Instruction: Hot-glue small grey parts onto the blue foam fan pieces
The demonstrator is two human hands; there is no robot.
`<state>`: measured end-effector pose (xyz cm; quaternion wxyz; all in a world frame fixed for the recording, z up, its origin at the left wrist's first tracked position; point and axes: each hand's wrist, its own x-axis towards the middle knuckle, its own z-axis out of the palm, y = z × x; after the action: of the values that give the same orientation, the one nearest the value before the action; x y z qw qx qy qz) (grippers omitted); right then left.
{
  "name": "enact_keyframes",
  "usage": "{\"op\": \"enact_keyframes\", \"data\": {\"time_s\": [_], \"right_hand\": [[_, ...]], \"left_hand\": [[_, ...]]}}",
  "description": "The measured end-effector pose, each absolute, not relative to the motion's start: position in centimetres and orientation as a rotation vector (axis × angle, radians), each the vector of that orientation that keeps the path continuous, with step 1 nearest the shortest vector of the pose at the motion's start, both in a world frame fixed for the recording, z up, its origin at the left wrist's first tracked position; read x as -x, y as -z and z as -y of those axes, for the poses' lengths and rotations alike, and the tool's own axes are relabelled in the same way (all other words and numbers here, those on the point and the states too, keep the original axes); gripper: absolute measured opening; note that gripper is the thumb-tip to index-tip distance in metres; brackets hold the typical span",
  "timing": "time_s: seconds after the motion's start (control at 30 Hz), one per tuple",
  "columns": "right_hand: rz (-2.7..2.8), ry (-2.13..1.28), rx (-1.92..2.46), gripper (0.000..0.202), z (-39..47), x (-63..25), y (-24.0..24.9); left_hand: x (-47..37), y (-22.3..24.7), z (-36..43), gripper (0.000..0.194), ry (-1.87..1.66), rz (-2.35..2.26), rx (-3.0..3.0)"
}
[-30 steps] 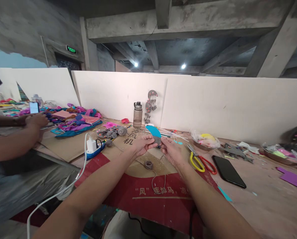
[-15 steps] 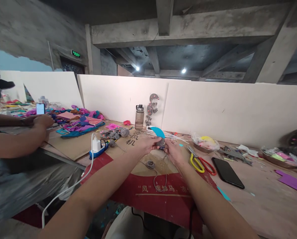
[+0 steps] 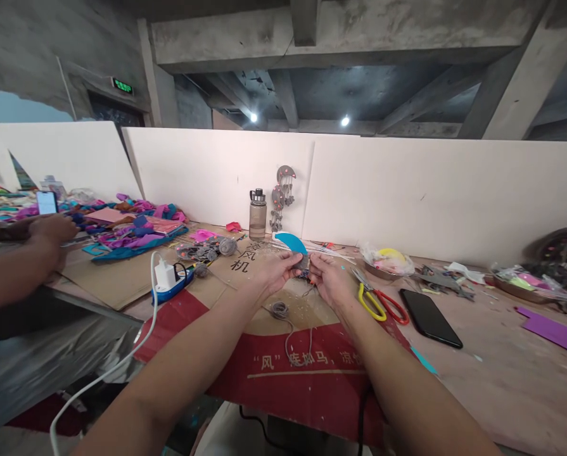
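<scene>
Over the cardboard, both hands meet in the middle of the head view. Thumb and fingers of my left hand [image 3: 279,273] are closed on a small grey felt piece [image 3: 304,262]. Just to its right, my right hand [image 3: 327,273] has its fingers pinched together; what sits between them is too small to make out. A blue crescent [image 3: 291,242] shows right behind the left fingertips; I cannot tell whether it touches them. Grey cord [image 3: 280,310] lies coiled below the hands, with a loose tail running toward me. Scissors [image 3: 377,301] with yellow and red handles rest by my right wrist.
A black phone [image 3: 430,318] lies right of the scissors. Behind the hands stand a bottle [image 3: 258,215] and a grey hanging ornament [image 3: 283,196] against a white board [image 3: 407,196]. At left are a power strip [image 3: 173,286], its white cable, fabric scraps [image 3: 140,231] and another person's arm [image 3: 26,259].
The view has shifted slightly, so the scene sits further left and higher. My right fingertips have risen a little beside the grey felt piece. The left hand keeps its grip.
</scene>
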<state>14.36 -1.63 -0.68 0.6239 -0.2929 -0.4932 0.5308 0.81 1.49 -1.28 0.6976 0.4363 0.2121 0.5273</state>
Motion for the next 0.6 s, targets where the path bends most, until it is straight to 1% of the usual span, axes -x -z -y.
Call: {"op": "enact_keyframes", "data": {"time_s": [0.47, 0.6], "right_hand": [[1.250, -1.243, 0.708, 0.037, 2.23, -13.99, 0.40], [1.264, -1.225, 0.713, 0.036, 2.27, -13.91, 0.41]], "left_hand": [[0.23, 1.08, -1.20, 0.023, -1.079, -0.435, -0.946], [0.09, 1.49, -1.39, 0.024, -1.109, -0.391, -0.961]]}}
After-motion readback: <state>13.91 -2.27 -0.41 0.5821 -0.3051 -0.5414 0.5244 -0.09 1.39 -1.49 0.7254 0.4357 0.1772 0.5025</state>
